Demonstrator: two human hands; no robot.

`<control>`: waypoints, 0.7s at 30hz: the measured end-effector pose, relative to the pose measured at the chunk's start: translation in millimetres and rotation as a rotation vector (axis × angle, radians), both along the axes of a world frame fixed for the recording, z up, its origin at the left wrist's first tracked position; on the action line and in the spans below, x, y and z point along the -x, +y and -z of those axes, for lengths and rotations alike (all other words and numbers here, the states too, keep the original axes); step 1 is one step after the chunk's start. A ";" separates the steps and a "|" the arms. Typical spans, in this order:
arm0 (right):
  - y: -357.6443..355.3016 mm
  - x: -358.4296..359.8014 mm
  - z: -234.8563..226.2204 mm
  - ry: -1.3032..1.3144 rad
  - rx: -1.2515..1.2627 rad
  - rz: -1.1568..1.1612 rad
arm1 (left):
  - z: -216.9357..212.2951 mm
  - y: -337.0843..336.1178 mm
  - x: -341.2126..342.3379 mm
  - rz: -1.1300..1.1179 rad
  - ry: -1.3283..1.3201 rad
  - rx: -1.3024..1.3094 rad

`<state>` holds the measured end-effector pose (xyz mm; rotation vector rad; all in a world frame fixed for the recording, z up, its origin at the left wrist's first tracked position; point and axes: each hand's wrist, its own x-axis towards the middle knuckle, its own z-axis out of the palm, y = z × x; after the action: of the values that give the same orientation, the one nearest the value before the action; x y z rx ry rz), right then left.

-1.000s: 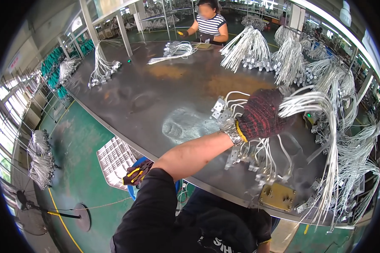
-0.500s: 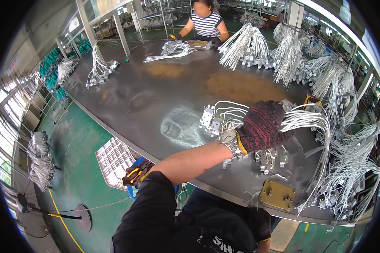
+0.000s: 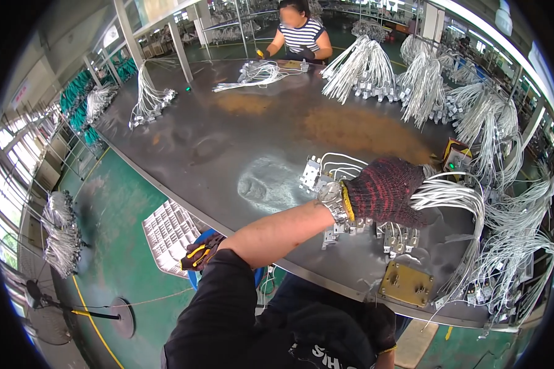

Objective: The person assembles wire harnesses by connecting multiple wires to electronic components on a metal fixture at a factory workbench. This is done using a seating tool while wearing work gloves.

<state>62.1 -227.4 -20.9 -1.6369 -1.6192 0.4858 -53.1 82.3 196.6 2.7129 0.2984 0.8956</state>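
Observation:
My left hand [image 3: 381, 190], in a dark red-and-black knit glove with a yellow cuff, closes round a bundle of white wires [image 3: 452, 194] over the near right of the metal table. Small metal-and-white connectors [image 3: 314, 174] on the wires stick out to its left, and more connectors [image 3: 397, 238] lie below it. A metal watch sits on that wrist. Low at the table's front edge is my right hand [image 3: 378, 326] in a dark glove; its fingers are lost in shadow. A brass-coloured plate [image 3: 406, 284] with small fittings lies on the table just above it.
Wire bundles [image 3: 511, 258] crowd the table's right side, with more [image 3: 360, 67] at the back. Across the table [image 3: 184, 141] a co-worker [image 3: 300, 34] sits by another bundle. Left of my elbow are a dark glove-like item with yellow-handled tool [image 3: 200, 252] and a white crate [image 3: 166, 237].
My left hand has lowered and flattened slightly, still round the wires. The co-worker's hands have drawn back from the bundle in front of them. The view has shifted a little.

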 end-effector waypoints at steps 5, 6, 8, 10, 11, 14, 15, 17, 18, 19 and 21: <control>-1.3 0.9 5.3 0.037 -0.012 0.035 | -11.4 -5.0 11.0 0.097 0.089 -0.049; -1.7 -0.2 8.8 0.004 -0.054 0.023 | -12.0 -5.4 11.9 0.113 0.102 -0.036; -2.4 -3.4 15.3 -0.066 -0.134 0.003 | -7.7 -6.2 10.2 0.132 0.112 -0.021; -2.3 -4.6 17.0 -0.134 -0.213 -0.019 | 1.3 -11.4 5.9 0.041 -0.010 -0.039; -2.2 -4.8 15.5 -0.133 -0.212 -0.021 | 2.5 -13.1 4.4 0.039 -0.010 -0.038; -0.9 -5.6 9.3 -0.224 -0.197 -0.077 | 8.7 -15.9 -2.3 -0.043 -0.191 -0.121; -0.2 -5.2 8.7 -0.221 -0.178 -0.078 | 10.4 -16.3 -5.3 -0.044 -0.193 -0.118; 1.7 -4.6 6.3 -0.222 -0.157 -0.077 | 10.4 -17.0 -10.5 -0.091 -0.334 -0.126; 2.5 -3.7 4.3 -0.222 -0.150 -0.070 | 10.0 -17.6 -12.6 -0.102 -0.380 -0.111; 3.8 -2.1 2.1 -0.221 -0.144 -0.064 | 9.0 -16.5 -12.1 -0.103 -0.381 -0.109; 6.3 1.7 -2.8 -0.218 -0.131 -0.053 | 6.7 -11.2 -11.1 -0.216 -0.386 -0.137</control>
<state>60.4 -221.0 -18.1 -1.5950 -1.8174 0.2281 -42.0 71.0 189.8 2.5832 0.4674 1.5224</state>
